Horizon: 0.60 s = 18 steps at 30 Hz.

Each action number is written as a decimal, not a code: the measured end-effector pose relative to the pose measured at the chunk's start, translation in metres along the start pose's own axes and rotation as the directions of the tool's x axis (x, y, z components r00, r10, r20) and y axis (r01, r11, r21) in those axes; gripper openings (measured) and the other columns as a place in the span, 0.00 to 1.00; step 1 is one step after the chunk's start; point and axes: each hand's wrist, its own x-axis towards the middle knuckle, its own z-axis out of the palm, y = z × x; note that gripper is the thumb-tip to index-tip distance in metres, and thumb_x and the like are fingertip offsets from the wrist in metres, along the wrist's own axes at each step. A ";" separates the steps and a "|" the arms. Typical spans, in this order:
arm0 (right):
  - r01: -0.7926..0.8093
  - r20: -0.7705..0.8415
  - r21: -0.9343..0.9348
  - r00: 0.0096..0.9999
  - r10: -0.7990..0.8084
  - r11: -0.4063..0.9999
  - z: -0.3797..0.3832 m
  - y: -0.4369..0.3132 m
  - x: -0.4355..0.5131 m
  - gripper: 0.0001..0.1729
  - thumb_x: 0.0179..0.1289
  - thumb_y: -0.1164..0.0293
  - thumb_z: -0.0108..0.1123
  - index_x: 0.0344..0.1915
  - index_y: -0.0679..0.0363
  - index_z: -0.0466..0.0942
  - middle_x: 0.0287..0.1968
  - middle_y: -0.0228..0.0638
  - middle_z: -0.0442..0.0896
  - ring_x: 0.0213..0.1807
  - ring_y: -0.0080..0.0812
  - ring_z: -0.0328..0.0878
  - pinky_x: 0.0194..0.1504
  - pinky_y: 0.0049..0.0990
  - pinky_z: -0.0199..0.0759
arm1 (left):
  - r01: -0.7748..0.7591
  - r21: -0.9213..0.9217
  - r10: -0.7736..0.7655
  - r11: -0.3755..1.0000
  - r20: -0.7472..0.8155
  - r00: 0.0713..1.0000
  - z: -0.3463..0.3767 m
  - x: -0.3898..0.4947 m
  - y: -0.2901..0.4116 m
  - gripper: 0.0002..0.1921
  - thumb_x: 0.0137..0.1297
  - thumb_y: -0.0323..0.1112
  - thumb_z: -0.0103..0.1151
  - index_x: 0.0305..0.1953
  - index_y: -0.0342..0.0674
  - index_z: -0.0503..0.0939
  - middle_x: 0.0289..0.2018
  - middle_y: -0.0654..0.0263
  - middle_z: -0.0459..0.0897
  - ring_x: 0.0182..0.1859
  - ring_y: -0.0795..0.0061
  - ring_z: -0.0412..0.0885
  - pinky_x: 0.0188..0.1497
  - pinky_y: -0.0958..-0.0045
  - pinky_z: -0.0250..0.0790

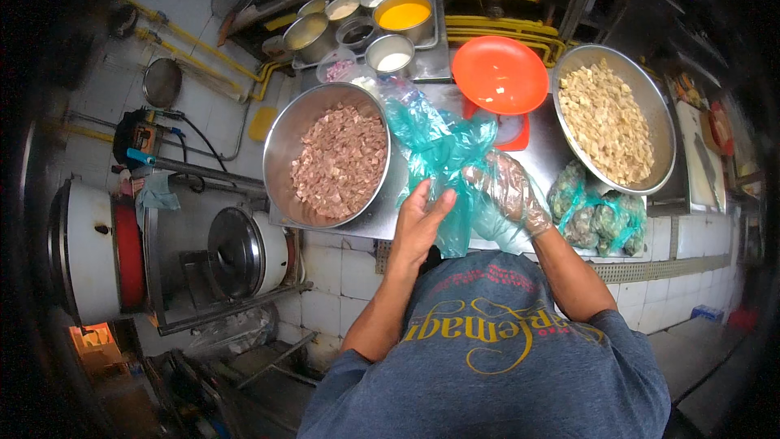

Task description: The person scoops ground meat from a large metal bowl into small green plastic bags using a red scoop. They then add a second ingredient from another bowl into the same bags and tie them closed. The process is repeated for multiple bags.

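A thin green plastic bag (457, 210) hangs crumpled in front of me over the table edge, among more loose green bags (420, 128). Against its left side is my bare left hand (420, 219), thumb and forefinger apart; its other fingers are hidden, so its grip is unclear. My right hand (509, 189) wears a clear plastic glove and has the bag's right side in its fingers. Left of the bags, a deep steel pot (274, 177) holds diced pinkish-brown meat (341, 161). Behind my right hand, an orange-red plastic plate (499, 73) sits on a red scale (517, 140).
A steel basin (667, 152) of pale diced food stands at the right. Several filled, tied bags (600, 219) lie below it. Steel containers of sauces and seasonings (402, 18) fill a tray at the back. A lidded pot (234, 253) stands lower left.
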 end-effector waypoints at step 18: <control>0.126 -0.260 -0.490 0.923 -0.283 0.862 -0.004 0.068 -0.008 0.16 0.63 0.66 0.57 0.45 0.65 0.79 0.41 0.51 0.82 0.45 0.52 0.79 0.50 0.43 0.72 | 0.022 -0.512 0.018 0.858 0.073 0.997 -0.025 0.022 0.007 0.07 0.65 0.28 0.61 0.40 0.41 0.73 0.39 0.69 0.79 0.44 0.80 0.77 0.48 0.77 0.70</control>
